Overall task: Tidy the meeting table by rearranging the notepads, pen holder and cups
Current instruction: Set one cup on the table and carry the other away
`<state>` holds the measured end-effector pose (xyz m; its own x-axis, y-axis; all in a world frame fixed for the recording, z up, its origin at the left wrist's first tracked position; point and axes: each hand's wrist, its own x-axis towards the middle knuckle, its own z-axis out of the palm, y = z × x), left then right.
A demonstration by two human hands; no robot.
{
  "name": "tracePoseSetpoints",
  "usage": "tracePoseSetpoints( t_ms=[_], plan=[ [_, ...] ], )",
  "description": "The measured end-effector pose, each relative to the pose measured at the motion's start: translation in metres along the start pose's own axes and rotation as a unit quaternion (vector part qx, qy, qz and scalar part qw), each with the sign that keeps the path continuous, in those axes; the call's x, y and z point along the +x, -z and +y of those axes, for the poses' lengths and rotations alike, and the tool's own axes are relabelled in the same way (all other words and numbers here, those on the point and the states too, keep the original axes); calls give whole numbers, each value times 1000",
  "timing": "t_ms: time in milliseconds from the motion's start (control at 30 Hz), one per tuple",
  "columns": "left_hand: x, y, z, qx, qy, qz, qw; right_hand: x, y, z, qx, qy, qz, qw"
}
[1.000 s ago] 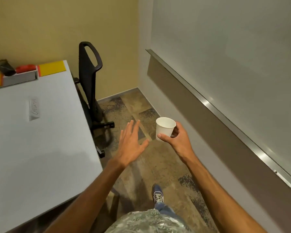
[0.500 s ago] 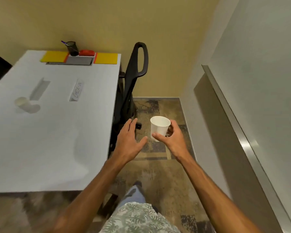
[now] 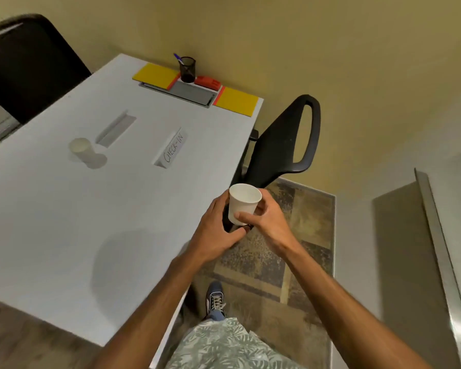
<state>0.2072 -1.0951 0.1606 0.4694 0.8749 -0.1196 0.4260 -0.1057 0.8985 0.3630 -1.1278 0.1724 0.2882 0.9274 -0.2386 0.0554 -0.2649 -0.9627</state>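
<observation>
My right hand [image 3: 269,225] grips a white paper cup [image 3: 242,202], held upright just off the right edge of the white table [image 3: 64,222]. My left hand [image 3: 216,233] curls around the cup's left side and touches it. A second pale cup [image 3: 81,150] stands on the table at mid left. At the table's far end a black mesh pen holder [image 3: 187,69] with a blue pen stands between two yellow notepads [image 3: 156,75] [image 3: 236,102].
A white "CHECK-IN" tent card [image 3: 172,150] and another folded card [image 3: 116,127] lie mid-table. A red object [image 3: 207,82] and a grey tray [image 3: 184,93] sit by the pen holder. A black chair [image 3: 285,145] stands right of the table, another at far left [image 3: 24,67]. Patterned carpet lies underfoot.
My view has swung left toward the table. Both hands moved up and closer to its edge. My left hand, open and apart before, now closes against the cup held by my right hand.
</observation>
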Motion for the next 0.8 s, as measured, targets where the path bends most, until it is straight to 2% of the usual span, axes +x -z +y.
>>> tracePoseSetpoints(
  t_ms=[233, 533, 633, 800],
  plan=[
    [61, 32, -28, -9, 72, 147, 986, 92, -48, -14, -5, -34, -134, 990],
    [116, 75, -70, -34, 136, 333, 932, 194, -100, -14, -8, -79, -301, 950],
    [135, 86, -93, -60, 189, 391, 899, 232, -106, -2, -25, -95, -309, 946],
    [168, 98, -139, -69, 261, 438, 857, 287, -114, 30, -191, -62, -275, 940]
  ],
)
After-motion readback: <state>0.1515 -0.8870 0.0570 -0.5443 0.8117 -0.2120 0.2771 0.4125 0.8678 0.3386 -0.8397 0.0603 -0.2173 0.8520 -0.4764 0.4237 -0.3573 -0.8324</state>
